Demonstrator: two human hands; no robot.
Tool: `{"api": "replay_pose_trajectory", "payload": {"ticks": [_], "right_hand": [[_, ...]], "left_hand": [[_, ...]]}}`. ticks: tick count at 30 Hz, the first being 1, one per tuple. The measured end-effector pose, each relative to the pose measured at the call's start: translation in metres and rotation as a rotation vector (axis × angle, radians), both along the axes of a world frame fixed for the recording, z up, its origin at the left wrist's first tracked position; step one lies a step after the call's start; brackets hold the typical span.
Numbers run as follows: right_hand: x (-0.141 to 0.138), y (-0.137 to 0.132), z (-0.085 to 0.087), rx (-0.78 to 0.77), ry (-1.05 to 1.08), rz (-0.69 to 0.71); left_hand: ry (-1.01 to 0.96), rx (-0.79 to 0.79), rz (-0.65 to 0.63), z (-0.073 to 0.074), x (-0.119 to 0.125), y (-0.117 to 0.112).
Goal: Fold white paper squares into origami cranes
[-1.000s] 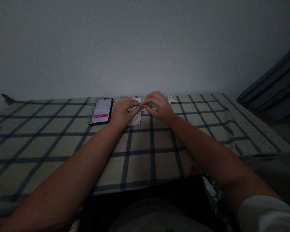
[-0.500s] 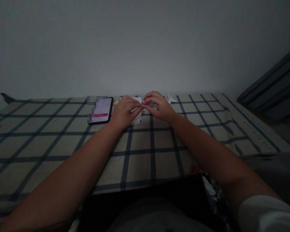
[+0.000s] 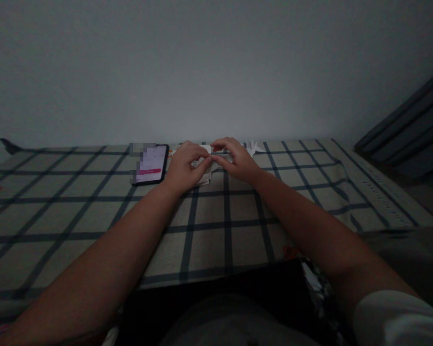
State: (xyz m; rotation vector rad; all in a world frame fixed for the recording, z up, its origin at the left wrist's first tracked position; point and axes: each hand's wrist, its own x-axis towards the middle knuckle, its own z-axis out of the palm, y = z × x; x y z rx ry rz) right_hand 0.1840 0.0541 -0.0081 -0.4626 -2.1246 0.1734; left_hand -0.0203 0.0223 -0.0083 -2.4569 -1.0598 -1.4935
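Over the far part of the table, my left hand (image 3: 187, 166) and my right hand (image 3: 236, 158) meet at the fingertips. Both are closed in a pinch on a small piece of white paper (image 3: 215, 166), mostly covered by the fingers, so its folded shape is unclear. Beneath and behind my left hand lie white paper sheets (image 3: 204, 180), partly hidden. A pointed white folded-paper shape (image 3: 253, 148) stands just beyond my right hand. To the left of my left hand lies a phone (image 3: 153, 166) with its screen lit.
A checked cloth (image 3: 209, 240) covers the table, which reaches back to a plain wall (image 3: 216, 72). A dark curtain (image 3: 411, 129) hangs at the right. The light is dim.
The fingertips of both hands have shifted slightly left and closer together around the paper. The right index finger has come lower. The phone and sheets stay in place.
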Motion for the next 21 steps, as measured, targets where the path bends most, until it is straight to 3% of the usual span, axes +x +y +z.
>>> {"api": "replay_pose_trajectory", "payload": {"ticks": [10,13,17,21], "right_hand": [[0.008,0.012,-0.002,-0.127,-0.021,-0.045],[0.006,0.010,-0.002,-0.165,0.021,-0.032],[0.007,0.012,-0.005,-0.348,0.142,-0.040],[0.008,0.019,-0.009,-0.522,0.234,-0.066]], "left_hand": [[-0.157,-0.110,0.057,-0.004,-0.003,0.006],[-0.158,-0.080,0.057,-0.003,-0.003,0.006],[-0.183,-0.020,0.094,-0.001,-0.006,0.007],[-0.254,-0.065,0.150,-0.002,-0.008,0.011]]}}
